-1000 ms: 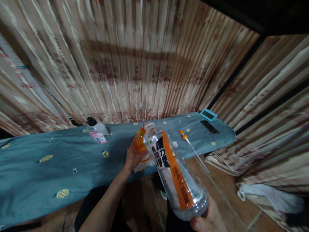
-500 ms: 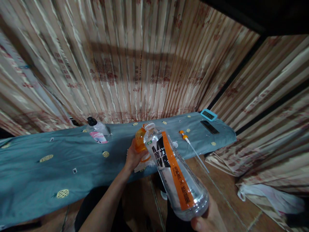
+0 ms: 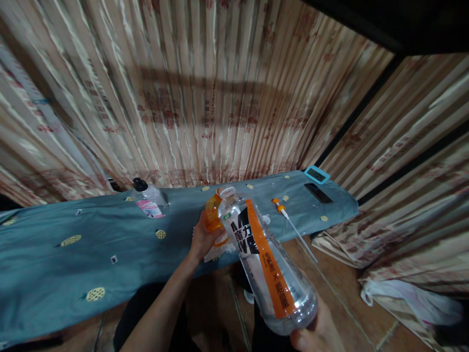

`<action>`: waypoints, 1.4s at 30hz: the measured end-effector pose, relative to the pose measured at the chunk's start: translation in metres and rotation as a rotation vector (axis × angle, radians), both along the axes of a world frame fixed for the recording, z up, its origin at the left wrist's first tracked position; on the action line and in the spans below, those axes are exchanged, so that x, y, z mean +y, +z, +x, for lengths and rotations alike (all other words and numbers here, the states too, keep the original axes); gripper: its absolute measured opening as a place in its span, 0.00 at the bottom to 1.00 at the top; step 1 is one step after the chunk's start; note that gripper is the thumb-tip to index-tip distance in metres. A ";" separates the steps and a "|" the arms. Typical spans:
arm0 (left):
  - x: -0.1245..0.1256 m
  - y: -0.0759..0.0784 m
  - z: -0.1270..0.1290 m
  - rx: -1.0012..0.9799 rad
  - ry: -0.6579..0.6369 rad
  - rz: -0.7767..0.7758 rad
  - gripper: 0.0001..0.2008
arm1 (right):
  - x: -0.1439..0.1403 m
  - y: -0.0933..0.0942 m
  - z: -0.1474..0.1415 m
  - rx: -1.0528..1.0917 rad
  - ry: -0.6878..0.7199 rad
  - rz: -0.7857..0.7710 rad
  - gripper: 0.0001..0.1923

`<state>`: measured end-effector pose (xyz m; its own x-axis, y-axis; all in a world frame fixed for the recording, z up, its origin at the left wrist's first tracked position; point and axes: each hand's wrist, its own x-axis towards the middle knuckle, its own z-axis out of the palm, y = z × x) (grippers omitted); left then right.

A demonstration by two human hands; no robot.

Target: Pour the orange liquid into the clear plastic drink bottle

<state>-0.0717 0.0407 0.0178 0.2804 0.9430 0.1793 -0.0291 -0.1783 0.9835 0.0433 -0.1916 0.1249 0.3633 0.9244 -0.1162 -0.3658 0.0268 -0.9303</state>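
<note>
My right hand (image 3: 317, 325) is closed round the base of a clear plastic drink bottle (image 3: 269, 264) with an orange and white label. The bottle is tilted, its uncapped mouth up and to the left, at the neck of an orange bottle (image 3: 212, 215). Round that orange bottle my left hand (image 3: 203, 237) is wrapped; the clear bottle hides part of it. White cloth or tissue (image 3: 210, 254) shows beneath the orange bottle. A pump head with a long tube (image 3: 281, 209) lies to the right, its tube end past the table edge.
On the table with its blue-green cloth (image 3: 128, 264), a clear bottle with a black cap (image 3: 148, 198) stands at left. A phone (image 3: 318, 193) and a blue-framed digital clock (image 3: 317, 174) are at the far right. Curtains (image 3: 205, 98) hang behind.
</note>
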 end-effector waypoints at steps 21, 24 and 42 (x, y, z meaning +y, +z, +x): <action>-0.001 0.001 0.001 -0.062 -0.005 -0.019 0.28 | -0.002 -0.004 0.004 -0.072 0.005 -0.027 0.46; -0.002 0.004 0.001 -0.052 0.006 -0.030 0.28 | -0.004 -0.004 0.005 -0.082 0.012 -0.048 0.46; -0.001 0.002 0.000 0.004 -0.005 0.001 0.27 | -0.004 -0.005 0.008 -0.069 0.053 -0.047 0.48</action>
